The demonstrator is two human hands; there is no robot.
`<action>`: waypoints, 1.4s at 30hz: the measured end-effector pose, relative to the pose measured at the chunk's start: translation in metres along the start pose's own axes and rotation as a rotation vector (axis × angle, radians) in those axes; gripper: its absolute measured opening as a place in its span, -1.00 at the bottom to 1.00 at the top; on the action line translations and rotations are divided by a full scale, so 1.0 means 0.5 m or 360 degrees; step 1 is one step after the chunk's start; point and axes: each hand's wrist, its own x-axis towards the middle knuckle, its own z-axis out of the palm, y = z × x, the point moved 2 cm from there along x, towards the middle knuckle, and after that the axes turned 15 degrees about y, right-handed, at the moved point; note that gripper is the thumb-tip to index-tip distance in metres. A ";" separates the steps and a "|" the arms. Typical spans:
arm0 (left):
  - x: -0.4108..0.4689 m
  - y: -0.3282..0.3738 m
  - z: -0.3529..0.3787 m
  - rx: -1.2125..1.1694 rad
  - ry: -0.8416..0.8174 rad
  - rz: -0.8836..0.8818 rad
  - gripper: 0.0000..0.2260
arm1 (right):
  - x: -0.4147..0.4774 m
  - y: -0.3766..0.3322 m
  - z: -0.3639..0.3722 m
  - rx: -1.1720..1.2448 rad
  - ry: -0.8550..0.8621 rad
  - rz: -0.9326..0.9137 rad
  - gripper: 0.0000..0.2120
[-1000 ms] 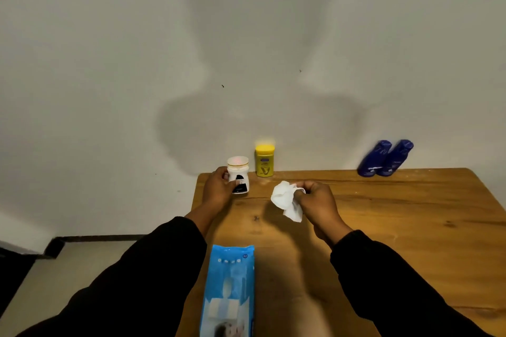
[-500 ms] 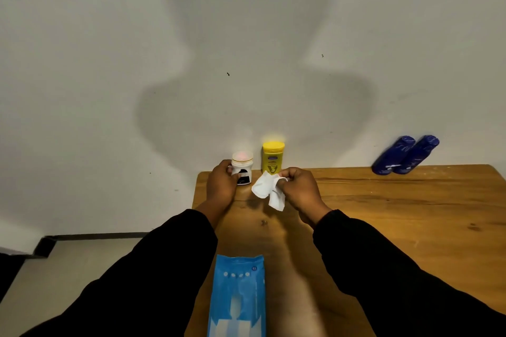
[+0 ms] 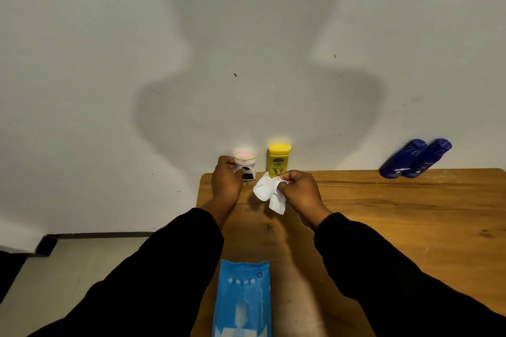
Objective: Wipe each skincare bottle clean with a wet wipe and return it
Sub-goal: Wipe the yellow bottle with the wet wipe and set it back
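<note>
My left hand (image 3: 226, 180) grips a small white jar with a pale pink lid and a black label (image 3: 245, 164) at the far left corner of the wooden table (image 3: 397, 216). My right hand (image 3: 299, 193) pinches a crumpled white wet wipe (image 3: 269, 193) just right of the jar, in front of a yellow bottle (image 3: 278, 160) that stands upright against the wall. Two dark blue bottles (image 3: 416, 158) lean side by side against the wall at the far right.
A blue pack of wet wipes (image 3: 242, 298) lies near the table's front edge between my black sleeves. The table's left edge drops to a pale floor (image 3: 68, 268). A white wall rises right behind the bottles.
The view tilted and shifted slightly. My right hand with the wipe moved left, closer to the jar. My left hand stays closed around the jar.
</note>
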 end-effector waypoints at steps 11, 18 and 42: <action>-0.054 -0.003 -0.047 -0.0091 0.0431 -0.0006 -0.75 | 0.012 -0.003 0.003 -0.0132 0.0022 -0.0210 -0.85; -0.101 0.142 -0.023 0.0129 -0.0002 0.0746 -0.63 | 0.048 -0.037 -0.019 0.0246 0.0059 -0.0098 -0.93; -0.192 0.239 -0.012 0.0576 -0.0173 0.1091 -0.63 | -0.017 -0.061 -0.182 0.0631 -0.0108 0.0188 -0.95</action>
